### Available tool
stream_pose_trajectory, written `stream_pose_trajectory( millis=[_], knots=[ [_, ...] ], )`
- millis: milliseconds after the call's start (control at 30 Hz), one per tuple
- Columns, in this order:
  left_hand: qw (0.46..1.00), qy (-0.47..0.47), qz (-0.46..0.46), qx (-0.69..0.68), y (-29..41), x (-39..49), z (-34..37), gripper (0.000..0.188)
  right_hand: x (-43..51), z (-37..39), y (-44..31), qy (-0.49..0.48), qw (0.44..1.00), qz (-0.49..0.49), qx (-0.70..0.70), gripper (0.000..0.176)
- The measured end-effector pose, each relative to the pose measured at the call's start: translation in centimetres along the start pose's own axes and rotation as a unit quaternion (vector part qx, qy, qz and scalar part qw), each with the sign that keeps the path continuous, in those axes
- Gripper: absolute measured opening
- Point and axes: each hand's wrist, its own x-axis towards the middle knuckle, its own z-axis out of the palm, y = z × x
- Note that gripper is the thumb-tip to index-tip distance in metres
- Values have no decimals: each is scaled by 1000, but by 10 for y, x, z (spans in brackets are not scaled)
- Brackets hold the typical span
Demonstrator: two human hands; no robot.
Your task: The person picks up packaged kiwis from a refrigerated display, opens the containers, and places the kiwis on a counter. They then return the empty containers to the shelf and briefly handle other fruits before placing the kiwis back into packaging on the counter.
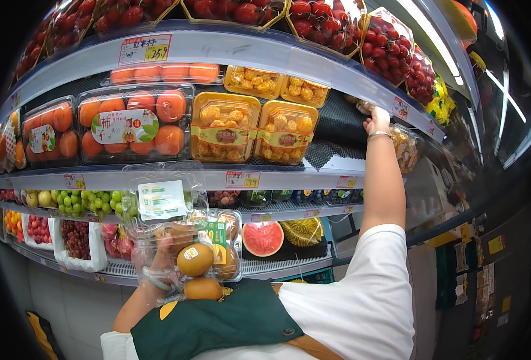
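Against my chest, my left hand [164, 254] holds clear plastic clamshell boxes of kiwifruit [195, 259]; one lid [162, 200] with a white label stands raised. My right hand [375, 121] reaches to the right end of the middle shelf, its fingers at a clear pack of brownish produce [363, 107], partly hidden under the shelf above. Another such pack [404, 148] lies just right of my wrist. Left of that arm are yellow-trayed packs of small golden fruit [285, 132] and boxes of persimmons [132, 121].
Cherry tomato packs [312, 22] line the upper shelf, whose front edge [247, 45] overhangs my right hand. Below are green grapes [87, 202], a cut watermelon [262, 238], a durian piece [302, 230] and red grapes [75, 240] in a white bag.
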Motion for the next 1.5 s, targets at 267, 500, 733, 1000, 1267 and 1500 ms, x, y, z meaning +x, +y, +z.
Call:
stream_pose_trajectory(
  millis=[267,500,733,1000,1267,1500],
  knots=[
    [998,44,27,-29,-14,-6,5,69,11,38,-4,-78,951,-14,298,34],
    [1000,16,-16,-18,-14,-21,4,73,-62,-14,15,-200,939,-34,278,30],
    [995,-67,-77,12,-1,-50,7,75,-223,-116,43,-319,880,5,353,38],
    [941,-170,-291,45,-15,-119,-22,73,-527,-234,127,-372,846,77,375,76],
    [867,-259,-423,44,-91,-165,8,63,-669,-307,171,-225,913,121,318,102],
    [801,-289,-516,90,-212,-205,61,62,-713,-440,209,-97,955,52,277,101]
  ],
)
